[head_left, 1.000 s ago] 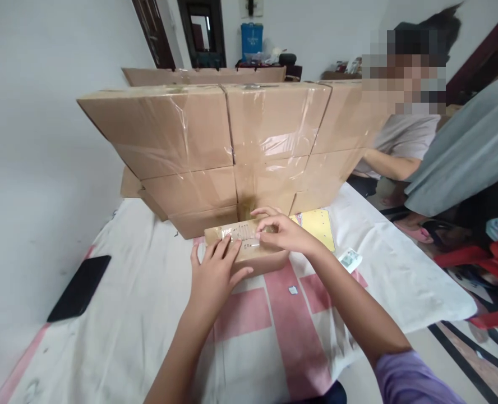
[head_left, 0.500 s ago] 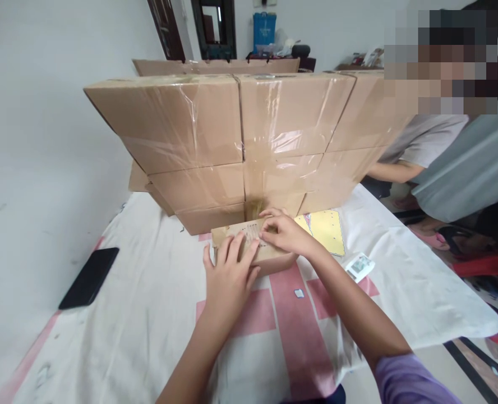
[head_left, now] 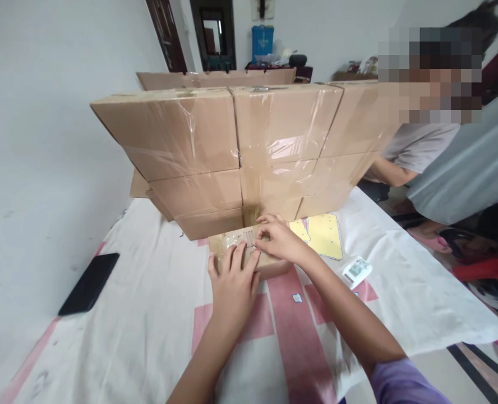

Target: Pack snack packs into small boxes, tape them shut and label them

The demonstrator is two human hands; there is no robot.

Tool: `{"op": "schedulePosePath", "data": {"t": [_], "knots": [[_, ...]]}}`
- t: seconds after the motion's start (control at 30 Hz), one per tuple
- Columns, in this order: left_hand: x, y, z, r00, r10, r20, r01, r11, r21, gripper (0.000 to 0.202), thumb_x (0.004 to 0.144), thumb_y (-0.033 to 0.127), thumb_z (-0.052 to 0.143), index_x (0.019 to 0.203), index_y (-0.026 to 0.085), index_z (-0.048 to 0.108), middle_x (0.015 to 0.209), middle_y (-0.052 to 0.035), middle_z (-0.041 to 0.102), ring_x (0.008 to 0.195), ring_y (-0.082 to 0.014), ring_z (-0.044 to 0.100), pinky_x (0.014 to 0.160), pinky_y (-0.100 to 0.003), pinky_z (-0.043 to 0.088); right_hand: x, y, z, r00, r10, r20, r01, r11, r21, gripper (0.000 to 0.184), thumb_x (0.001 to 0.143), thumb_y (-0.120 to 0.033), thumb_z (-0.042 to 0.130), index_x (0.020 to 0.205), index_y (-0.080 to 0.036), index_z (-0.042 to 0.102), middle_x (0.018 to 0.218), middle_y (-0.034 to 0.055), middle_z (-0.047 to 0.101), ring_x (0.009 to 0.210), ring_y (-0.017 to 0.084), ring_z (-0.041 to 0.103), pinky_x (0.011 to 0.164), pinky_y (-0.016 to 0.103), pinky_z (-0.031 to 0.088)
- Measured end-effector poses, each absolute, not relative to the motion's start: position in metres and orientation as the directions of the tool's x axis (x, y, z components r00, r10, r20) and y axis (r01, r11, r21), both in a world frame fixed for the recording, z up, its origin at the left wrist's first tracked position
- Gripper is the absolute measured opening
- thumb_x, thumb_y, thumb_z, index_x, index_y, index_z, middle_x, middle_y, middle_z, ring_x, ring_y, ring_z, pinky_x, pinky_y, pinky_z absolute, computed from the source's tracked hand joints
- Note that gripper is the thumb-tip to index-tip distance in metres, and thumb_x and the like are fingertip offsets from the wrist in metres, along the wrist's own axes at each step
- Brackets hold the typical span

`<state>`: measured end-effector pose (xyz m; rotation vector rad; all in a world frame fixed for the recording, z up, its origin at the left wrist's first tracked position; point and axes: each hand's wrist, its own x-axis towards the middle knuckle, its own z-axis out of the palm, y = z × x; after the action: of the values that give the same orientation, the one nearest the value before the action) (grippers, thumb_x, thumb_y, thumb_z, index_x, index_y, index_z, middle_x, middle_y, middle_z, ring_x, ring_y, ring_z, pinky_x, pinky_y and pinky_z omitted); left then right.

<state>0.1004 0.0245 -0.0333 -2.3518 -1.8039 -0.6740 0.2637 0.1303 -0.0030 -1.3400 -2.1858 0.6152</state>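
A small cardboard box (head_left: 227, 245) lies on the white and pink cloth (head_left: 148, 314), just in front of a tall stack of taped cartons (head_left: 232, 146). My left hand (head_left: 234, 283) rests flat against the box's near side, fingers spread over its top edge. My right hand (head_left: 276, 238) lies on the box top with fingertips pinched together at a strip of clear tape near a printed label; what it pinches is too small to name. Both hands touch the box.
A black phone (head_left: 90, 283) lies left on the cloth. A yellow sheet (head_left: 322, 235), a small white packet (head_left: 357, 270) and a tiny white scrap (head_left: 296, 298) lie right of the box. Another person (head_left: 417, 146) sits at the right beside the cartons.
My left hand slid up onto the box's near side, its fingers reaching the top edge. My right hand stays pinched on the top. The view shifted slightly.
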Motion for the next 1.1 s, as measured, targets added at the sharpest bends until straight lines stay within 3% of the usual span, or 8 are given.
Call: {"op": "schedulePosePath", "data": {"t": [0.43, 0.67, 0.9, 1.1], "knots": [[0.102, 0.023, -0.046, 0.216, 0.838, 0.501, 0.942, -0.314, 0.119, 0.042, 0.095, 0.020, 0.052, 0.135, 0.029, 0.065, 0.147, -0.0123, 0.061, 0.132, -0.0339, 0.055, 0.119, -0.067, 0.016, 0.260, 0.129, 0.000, -0.409, 0.903, 0.128, 0.720, 0.406, -0.563, 0.020, 0.085, -0.030, 0.078, 0.074, -0.019, 0.066, 0.128, 0.0107, 0.063, 0.129, 0.032, 0.048, 0.108, 0.052, 0.032], [0.102, 0.026, -0.052, 0.217, 0.812, 0.541, 0.937, -0.328, 0.116, 0.039, 0.095, 0.021, 0.052, 0.130, 0.029, 0.067, 0.144, -0.0122, 0.063, 0.128, -0.0326, 0.056, 0.119, -0.066, 0.016, 0.260, 0.128, 0.002, -0.375, 0.919, 0.118, 0.761, 0.378, -0.527, 0.030, 0.082, -0.031, 0.081, 0.079, -0.019, 0.054, 0.107, 0.0067, 0.062, 0.114, 0.027, 0.050, 0.099, 0.042, 0.036], [0.104, 0.024, -0.052, 0.173, 0.837, 0.520, 0.952, -0.277, 0.130, 0.038, 0.096, 0.024, 0.053, 0.129, 0.031, 0.070, 0.144, -0.0083, 0.063, 0.132, -0.0297, 0.055, 0.122, -0.061, 0.014, 0.261, 0.125, 0.006, -0.363, 0.928, 0.090, 0.758, 0.350, -0.551, 0.028, 0.085, -0.029, 0.078, 0.084, -0.020, 0.051, 0.102, 0.0040, 0.062, 0.108, 0.024, 0.050, 0.096, 0.038, 0.032], [0.101, 0.026, -0.057, 0.205, 0.819, 0.535, 0.951, -0.295, 0.088, 0.041, 0.095, 0.022, 0.051, 0.131, 0.030, 0.069, 0.146, -0.0090, 0.062, 0.130, -0.0318, 0.056, 0.121, -0.064, 0.015, 0.258, 0.127, 0.004, -0.340, 0.937, 0.083, 0.766, 0.327, -0.554, 0.029, 0.084, -0.027, 0.078, 0.083, -0.020, 0.050, 0.099, 0.0030, 0.063, 0.106, 0.024, 0.051, 0.092, 0.036, 0.031]]}}
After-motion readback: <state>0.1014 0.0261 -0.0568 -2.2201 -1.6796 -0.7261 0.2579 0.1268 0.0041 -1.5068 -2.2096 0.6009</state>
